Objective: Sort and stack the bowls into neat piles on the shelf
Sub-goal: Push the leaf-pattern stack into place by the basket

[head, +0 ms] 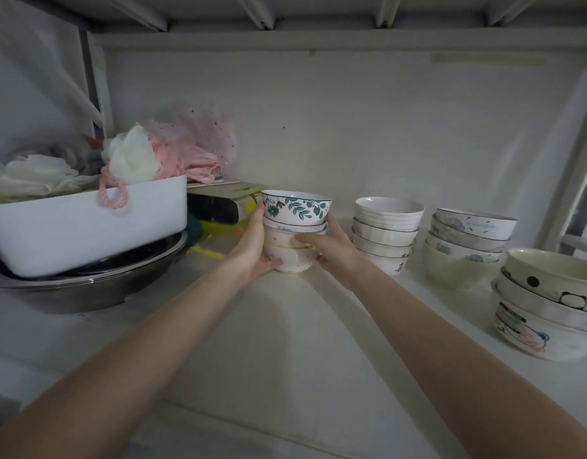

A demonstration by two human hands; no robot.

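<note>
Bare shelf (285,342) surface in front, open room between the arms. Left hand (252,250) and right hand (332,251) both curl round a small bowl stack (293,233), leaf-patterned bowl (297,208) on top. White bowl pile (386,233) just right, patterned pile (467,240) further right, panda pile (550,303) by right edge. White basket (87,223) left, on metal basin (87,286).

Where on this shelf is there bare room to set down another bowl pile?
Bare shelf lies in front, between the steel basin and the panda-print bowl pile. The back row right of the held floral-topped bowl stack is crowded.
</note>
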